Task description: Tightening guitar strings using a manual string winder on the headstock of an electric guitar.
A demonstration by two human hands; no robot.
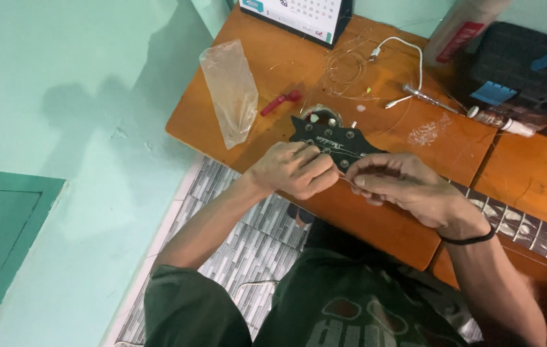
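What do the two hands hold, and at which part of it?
Both the left hand and the right hand pinch a thin guitar string between fingertips, near its end beside the black headstock.

a room in a home, used as a small makeshift repair bench for a guitar rather than a proper workshop. plain mint-green painted walls (pixel 80 96), a grey patterned tile floor (pixel 247 238) and a low orange wooden table (pixel 286 71) pushed into the corner give it a domestic look, as does the desk calendar (pixel 299 16) standing at the table's far edge. the bench side shows in what lies loose on the table: coiled strings (pixel 347 67), a red winder (pixel 281 103), a screwdriver (pixel 429 97), a plastic bag (pixel 229 90), a white cable (pixel 408 54) and a black guitar headstock (pixel 337 140).
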